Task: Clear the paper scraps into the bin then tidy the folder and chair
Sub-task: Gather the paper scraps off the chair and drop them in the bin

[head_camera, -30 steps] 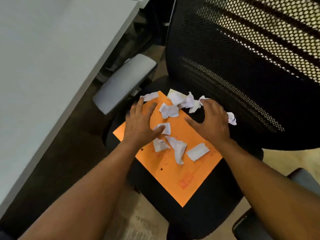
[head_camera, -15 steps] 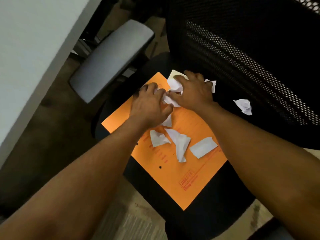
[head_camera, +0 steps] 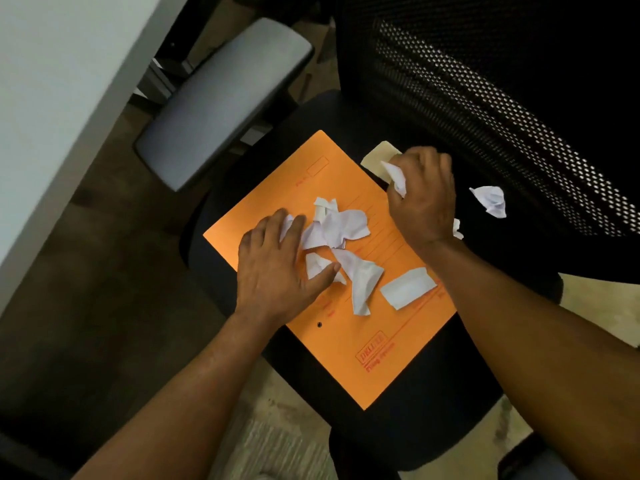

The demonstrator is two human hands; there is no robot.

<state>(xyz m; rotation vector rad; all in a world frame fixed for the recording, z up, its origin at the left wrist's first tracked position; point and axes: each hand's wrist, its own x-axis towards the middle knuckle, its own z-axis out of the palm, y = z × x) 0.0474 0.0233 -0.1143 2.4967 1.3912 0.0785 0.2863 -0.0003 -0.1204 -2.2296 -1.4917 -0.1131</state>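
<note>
Right hand (head_camera: pixel 424 199) grip: fingers curled tight around a crumpled white scrap (head_camera: pixel 396 177), held just off the folder's far right edge, over the chair seat (head_camera: pixel 433 403). A beige paper piece (head_camera: pixel 377 157) pokes out beyond the knuckles.

Left hand (head_camera: pixel 277 268) grip: spread, palm down on the orange folder (head_camera: pixel 346 348), fingers against a loose pile of scraps (head_camera: pixel 337 228), thumb touching a small scrap (head_camera: pixel 317 265).

On the folder beside that: a long twisted scrap (head_camera: pixel 362 282) and a flat rectangular scrap (head_camera: pixel 408 287) near the right edge.

One stray crumpled scrap (head_camera: pixel 490 200) sits on the seat, right of the right hand, near the mesh backrest (head_camera: pixel 502 98).

Folder lies diagonally on the seat. Grey armrest (head_camera: pixel 221 102) to the left, white desk (head_camera: pixel 52 81) beyond it. Bin not visible.
</note>
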